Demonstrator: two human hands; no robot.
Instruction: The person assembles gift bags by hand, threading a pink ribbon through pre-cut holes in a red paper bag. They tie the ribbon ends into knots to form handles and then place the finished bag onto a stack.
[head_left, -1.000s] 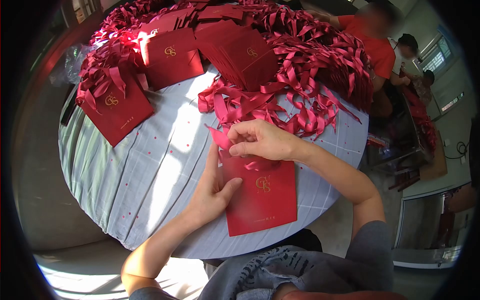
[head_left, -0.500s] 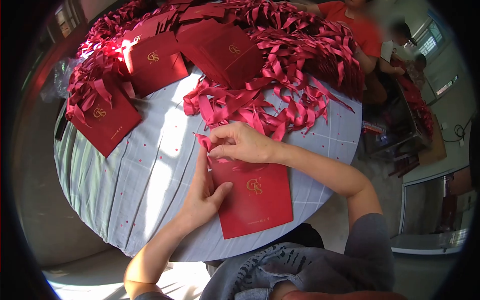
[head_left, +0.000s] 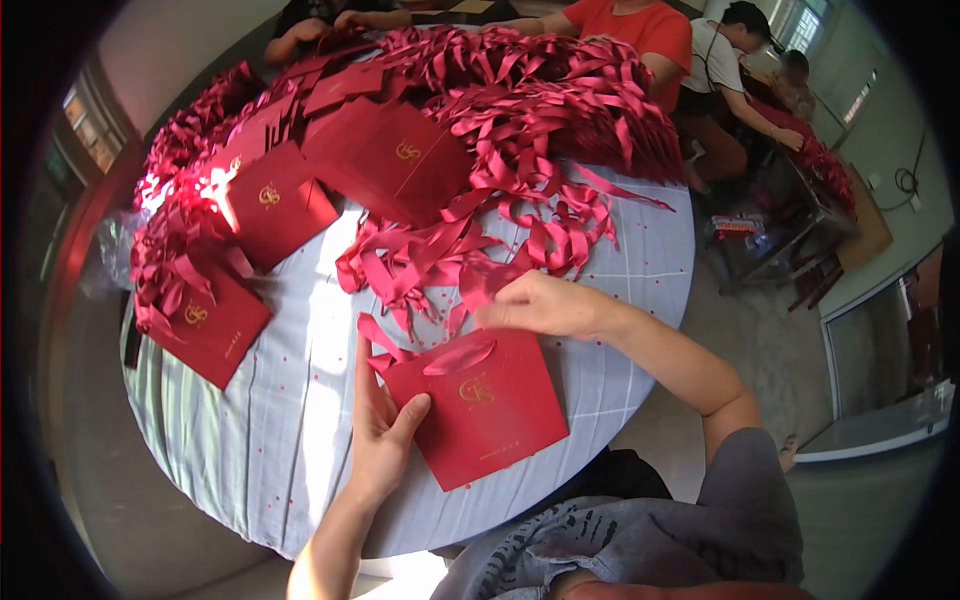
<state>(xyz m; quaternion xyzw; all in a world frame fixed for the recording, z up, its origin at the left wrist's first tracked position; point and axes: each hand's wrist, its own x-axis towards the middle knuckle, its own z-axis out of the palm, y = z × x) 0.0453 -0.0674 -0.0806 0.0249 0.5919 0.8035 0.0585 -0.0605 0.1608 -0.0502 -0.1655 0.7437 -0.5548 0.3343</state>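
A flat red paper bag [head_left: 480, 410] with a gold logo lies on the round table in front of me. My left hand [head_left: 378, 430] grips the bag's left edge, thumb on its face. A red ribbon handle [head_left: 455, 357] loops over the bag's top, and another ribbon end [head_left: 372, 335] sticks out at its top left corner. My right hand [head_left: 535, 303] is above the bag's top right, pinching a red ribbon [head_left: 478, 282] at the edge of the loose ribbon pile.
A big heap of red ribbons [head_left: 540, 120] covers the far half of the grey-clothed table [head_left: 290, 400]. Stacks of red bags [head_left: 395, 155] lie at the back, finished bags [head_left: 205, 320] at the left. Other people [head_left: 640, 30] work across the table.
My right hand left the bag's top left corner and moved right and up to a loose ribbon. The view tilted up; the bag turned slightly under my left hand.
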